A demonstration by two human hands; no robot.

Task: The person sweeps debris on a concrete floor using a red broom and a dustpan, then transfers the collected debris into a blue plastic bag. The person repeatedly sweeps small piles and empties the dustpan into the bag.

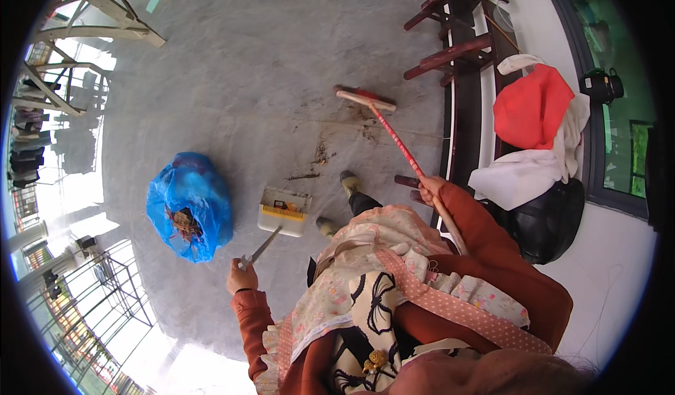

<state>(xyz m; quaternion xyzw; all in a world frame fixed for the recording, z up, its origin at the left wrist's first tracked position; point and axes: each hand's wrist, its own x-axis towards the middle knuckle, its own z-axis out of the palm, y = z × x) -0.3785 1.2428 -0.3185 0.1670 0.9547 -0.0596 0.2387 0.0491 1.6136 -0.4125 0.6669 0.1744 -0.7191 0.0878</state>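
My left hand [243, 277] grips the end of the grey handle of a long-handled dustpan [282, 226]. The white pan, with a yellow comb strip across it, rests on the concrete floor. My right hand [432, 189] is closed around the red and wooden shaft of a push broom [393, 131]. Its wide head lies on the floor, farther out and to the right. Dark dirt and debris [321, 155] are scattered between the broom head and the dustpan. Left of the dustpan stands a blue plastic bag [192, 205], its mouth open on brownish litter.
Dark red wooden benches [464, 52] line the white wall at right. Red cloth [532, 107], white cloth [519, 176] and a black bag [551, 223] are piled there, below a window [614, 105]. Wooden trestles [105, 7] stand at the upper left, metal railings [105, 300] at the lower left.
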